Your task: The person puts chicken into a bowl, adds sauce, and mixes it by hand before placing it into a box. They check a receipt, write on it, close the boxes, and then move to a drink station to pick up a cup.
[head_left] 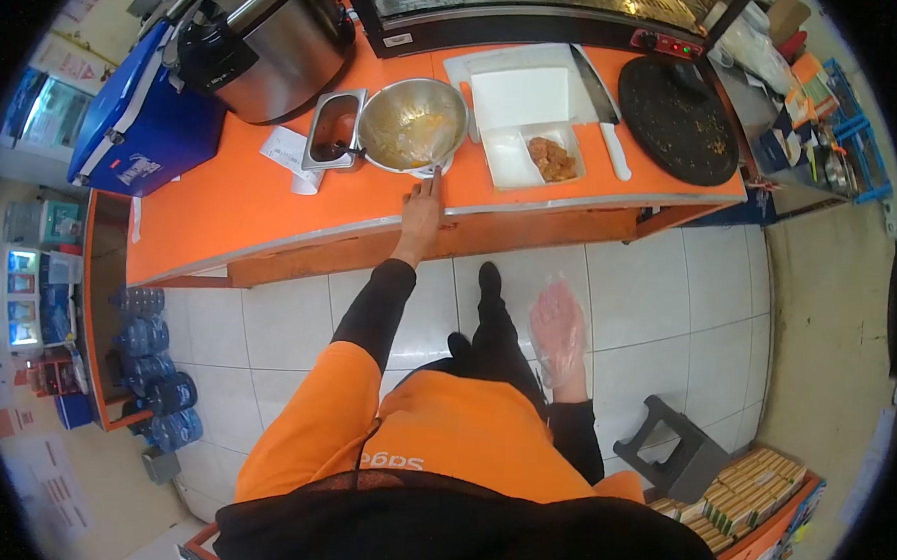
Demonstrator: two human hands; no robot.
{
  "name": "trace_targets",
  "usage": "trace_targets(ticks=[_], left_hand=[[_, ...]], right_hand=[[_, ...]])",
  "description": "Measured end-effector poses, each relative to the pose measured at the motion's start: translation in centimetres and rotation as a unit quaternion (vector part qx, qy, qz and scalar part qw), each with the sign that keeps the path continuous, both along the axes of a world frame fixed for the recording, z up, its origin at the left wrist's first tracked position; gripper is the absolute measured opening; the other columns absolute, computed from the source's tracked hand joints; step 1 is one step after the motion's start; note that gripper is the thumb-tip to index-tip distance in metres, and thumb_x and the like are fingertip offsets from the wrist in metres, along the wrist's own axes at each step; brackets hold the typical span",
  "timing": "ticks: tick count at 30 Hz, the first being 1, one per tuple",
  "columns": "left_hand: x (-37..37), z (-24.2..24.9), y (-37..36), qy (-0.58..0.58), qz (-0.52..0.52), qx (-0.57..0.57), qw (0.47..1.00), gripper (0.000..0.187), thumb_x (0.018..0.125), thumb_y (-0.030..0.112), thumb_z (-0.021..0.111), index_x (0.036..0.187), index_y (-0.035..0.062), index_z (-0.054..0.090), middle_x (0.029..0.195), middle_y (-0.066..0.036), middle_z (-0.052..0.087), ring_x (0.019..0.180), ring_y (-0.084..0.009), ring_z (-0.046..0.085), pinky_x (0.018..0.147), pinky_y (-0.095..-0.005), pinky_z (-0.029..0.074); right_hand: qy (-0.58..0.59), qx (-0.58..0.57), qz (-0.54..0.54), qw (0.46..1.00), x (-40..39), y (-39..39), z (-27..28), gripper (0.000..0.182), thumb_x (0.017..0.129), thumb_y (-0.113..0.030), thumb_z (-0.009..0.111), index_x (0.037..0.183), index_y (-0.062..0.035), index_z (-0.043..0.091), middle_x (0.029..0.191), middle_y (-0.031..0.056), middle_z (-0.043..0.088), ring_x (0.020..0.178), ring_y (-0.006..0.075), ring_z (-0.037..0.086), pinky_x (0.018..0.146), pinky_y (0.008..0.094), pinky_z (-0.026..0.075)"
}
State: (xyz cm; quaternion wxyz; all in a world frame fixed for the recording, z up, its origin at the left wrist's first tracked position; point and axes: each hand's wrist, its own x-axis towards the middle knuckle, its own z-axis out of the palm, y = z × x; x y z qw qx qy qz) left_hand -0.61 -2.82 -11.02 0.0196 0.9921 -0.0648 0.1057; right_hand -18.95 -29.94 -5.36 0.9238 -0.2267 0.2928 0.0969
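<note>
My left hand (421,217), bare below a black sleeve, reaches over the counter's front edge. Its fingers are stretched out, and the fingertips are at the near rim of a round metal bowl (381,112). Inside the bowl are yellowish wet residue and a clear plastic piece (430,137). My right hand (558,330) hangs low over the floor in a loose clear plastic glove. Its fingers look extended, and no object shows in it. Right of the bowl, a white takeaway box (518,101) stands with its lid raised, holding browned food pieces (551,160) in one compartment.
A large knife (601,112) with a white handle lies beside the box. Further right is a round black pan (678,120). A small metal container (333,130), a steel pot (268,57) and a blue cooler (145,117) stand left. A grey stool (673,450) is on the floor.
</note>
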Motion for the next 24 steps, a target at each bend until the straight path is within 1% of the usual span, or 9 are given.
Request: trace_targets(ticks=[6,8,10,11,12,14,16,19,24], left_hand=[[-2.6,4.8,1.7,-0.001,-0.118,-0.087,0.989,0.033,0.076,0.015,0.058,0.106,0.0018,0.055,0.091,-0.01,0.058,0.088,-0.0242,0.057,0.076,-0.0428,0.043],[-2.9,9.6,2.5,-0.118,-0.145,-0.158,0.97,0.014,0.078,0.011,0.057,0.089,0.0022,0.057,0.071,-0.008,0.057,0.069,-0.022,0.058,0.065,-0.0368,0.042],[-1.7,10.6,3.9,-0.083,0.005,-0.332,0.94,0.014,0.081,0.014,0.054,0.089,0.0032,0.058,0.07,-0.008,0.056,0.07,-0.0198,0.058,0.061,-0.0361,0.043],[-0.8,11.2,4.5,-0.073,0.08,-0.414,0.904,0.015,0.082,0.016,0.052,0.089,0.0037,0.058,0.069,-0.009,0.055,0.071,-0.0188,0.058,0.059,-0.0357,0.043],[-0.3,10.0,5.5,-0.014,0.164,-0.568,0.806,0.016,0.084,0.017,0.05,0.089,0.0035,0.057,0.071,-0.008,0.055,0.071,-0.0189,0.058,0.057,-0.0347,0.044],[-0.1,6.0,7.2,0.099,0.287,-0.803,0.512,0.02,0.088,0.018,0.044,0.091,0.0031,0.057,0.074,-0.008,0.055,0.072,-0.0193,0.058,0.054,-0.0325,0.045],[0.0,9.5,1.9,0.049,0.317,-0.834,0.45,0.024,0.09,0.022,0.039,0.1,0.0037,0.051,0.089,-0.01,0.057,0.08,-0.0217,0.06,0.062,-0.035,0.053],[2.4,9.3,1.2,0.033,0.281,-0.816,0.504,0.023,0.09,0.022,0.039,0.104,0.0034,0.043,0.099,-0.013,0.053,0.088,-0.0242,0.06,0.068,-0.0377,0.056],[4.4,9.9,-0.5,-0.068,0.373,-0.783,0.493,0.021,0.089,0.018,0.043,0.101,0.0023,0.04,0.093,-0.013,0.052,0.081,-0.0228,0.059,0.068,-0.0386,0.057]], right_hand=[[-0.138,0.046,0.031,0.989,4.5,0.6,9.6,0.057,0.092,-0.045,0.042,0.138,-0.0136,0.029,0.137,0.008,0.033,0.122,0.0257,0.036,0.101,0.0431,0.03],[-0.173,0.0,0.032,0.984,7.6,0.4,10.1,0.056,0.092,-0.042,0.043,0.136,-0.0104,0.031,0.133,0.0099,0.036,0.119,0.0258,0.039,0.099,0.0424,0.033],[-0.202,-0.047,0.018,0.978,11.2,0.3,10.0,0.053,0.093,-0.039,0.043,0.134,-0.0066,0.034,0.129,0.0114,0.04,0.114,0.025,0.043,0.097,0.041,0.036],[-0.195,-0.007,0.014,0.981,13.2,-0.1,10.9,0.048,0.093,-0.034,0.045,0.128,-0.0024,0.04,0.122,0.0109,0.045,0.108,0.0236,0.047,0.094,0.0391,0.039],[-0.205,0.0,0.009,0.979,15.2,-0.1,11.2,0.046,0.093,-0.033,0.044,0.128,-0.0033,0.04,0.122,0.0099,0.045,0.109,0.0229,0.047,0.093,0.0379,0.04],[-0.228,0.018,-0.002,0.973,19.4,0.0,12.2,0.043,0.093,-0.03,0.043,0.128,-0.0051,0.042,0.123,0.0077,0.047,0.111,0.0215,0.047,0.09,0.0356,0.042],[-0.215,-0.062,0.0,0.975,22.1,0.5,15.5,0.039,0.093,-0.027,0.045,0.124,-0.0034,0.045,0.116,0.0068,0.051,0.108,0.0205,0.048,0.091,0.0346,0.041],[-0.257,-0.12,0.066,0.957,26.5,0.4,17.9,0.04,0.092,-0.027,0.045,0.125,-0.0031,0.045,0.117,0.0075,0.051,0.108,0.0204,0.048,0.094,0.0345,0.038],[-0.289,-0.161,0.129,0.935,32.2,-0.5,19.3,0.04,0.091,-0.028,0.049,0.121,-0.0025,0.048,0.117,0.01,0.052,0.106,0.0217,0.051,0.092,0.0353,0.039]])
